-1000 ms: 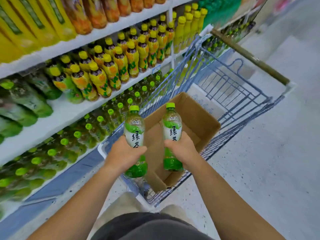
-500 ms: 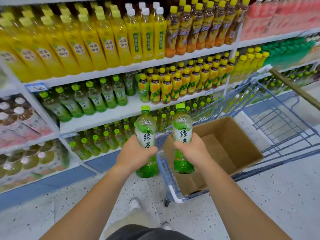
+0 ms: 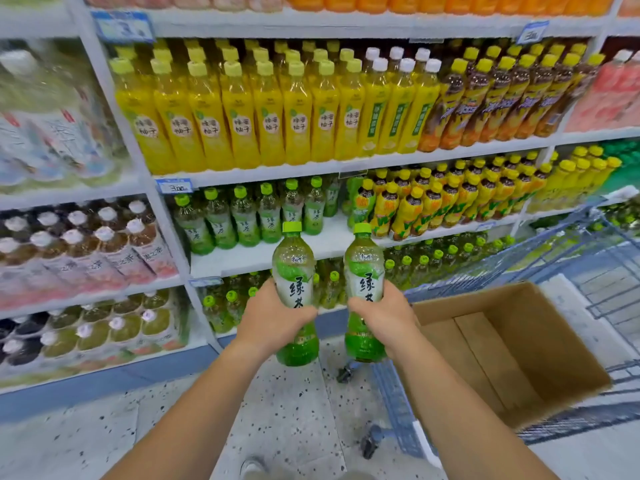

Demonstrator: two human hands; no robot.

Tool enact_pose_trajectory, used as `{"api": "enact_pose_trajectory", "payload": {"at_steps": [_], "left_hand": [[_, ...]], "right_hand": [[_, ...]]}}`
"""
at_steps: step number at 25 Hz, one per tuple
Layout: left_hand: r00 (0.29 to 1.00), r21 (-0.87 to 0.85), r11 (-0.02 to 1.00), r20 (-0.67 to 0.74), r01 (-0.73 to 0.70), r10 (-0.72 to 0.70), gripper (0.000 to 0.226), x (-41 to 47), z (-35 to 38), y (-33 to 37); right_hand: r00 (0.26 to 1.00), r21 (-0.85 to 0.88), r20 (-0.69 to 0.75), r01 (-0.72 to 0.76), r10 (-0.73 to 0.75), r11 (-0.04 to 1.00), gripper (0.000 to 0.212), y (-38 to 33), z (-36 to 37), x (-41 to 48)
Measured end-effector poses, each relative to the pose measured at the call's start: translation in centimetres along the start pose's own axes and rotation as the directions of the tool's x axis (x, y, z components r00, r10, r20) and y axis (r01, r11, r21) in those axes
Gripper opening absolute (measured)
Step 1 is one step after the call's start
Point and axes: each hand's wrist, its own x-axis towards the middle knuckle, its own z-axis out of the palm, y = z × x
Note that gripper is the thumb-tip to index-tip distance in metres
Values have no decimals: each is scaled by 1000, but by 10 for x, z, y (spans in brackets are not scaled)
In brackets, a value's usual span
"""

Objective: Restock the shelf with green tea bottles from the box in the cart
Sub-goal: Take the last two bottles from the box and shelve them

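Observation:
My left hand (image 3: 273, 317) grips one green tea bottle (image 3: 294, 271) around its middle, held upright. My right hand (image 3: 384, 315) grips a second green tea bottle (image 3: 364, 268) the same way, a little to the right. Both bottles have green caps and white labels and hang in front of the white shelf (image 3: 256, 254). On that shelf a row of green tea bottles (image 3: 242, 216) stands at the back left, with bare board in front of it. The open cardboard box (image 3: 512, 348) lies in the blue wire cart (image 3: 588, 258) at the right; what I can see of its inside holds no bottles.
Yellow-labelled bottles (image 3: 450, 199) fill the right part of the same shelf. Tall yellow drinks (image 3: 263, 112) stand one shelf above. More green-capped bottles (image 3: 433, 261) sit on the shelf below. A neighbouring bay of bottles (image 3: 86, 244) is at the left. Speckled floor (image 3: 277, 410) lies below.
My view has turned from the cart to face the shelves squarely. Both hands have kept their bottles and carried them left, away from the box and up in front of the green tea shelf.

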Motion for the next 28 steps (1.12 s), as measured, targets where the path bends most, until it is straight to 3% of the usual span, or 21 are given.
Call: {"api": "enact_pose_trajectory", "payload": {"at_steps": [6, 14, 19, 23, 28], "left_hand": [[998, 27, 998, -31, -48, 49, 36, 63, -31, -30], [979, 55, 981, -63, -188, 192, 37, 195, 1, -64], [925, 38, 935, -138, -354, 355, 31, 274, 36, -80], [871, 76, 896, -212, -438, 444, 36, 321, 59, -100], [822, 49, 855, -255, -516, 510, 38, 350, 78, -123]], "right_hand": [[997, 39, -54, 55, -52, 998, 32, -16, 67, 55], [971, 43, -155, 191, -182, 981, 36, 9, 104, 196], [904, 40, -289, 340, -315, 940, 43, 19, 120, 278], [827, 17, -368, 462, -424, 887, 62, 27, 128, 334], [744, 4, -386, 593, -546, 805, 72, 42, 141, 365]]}}
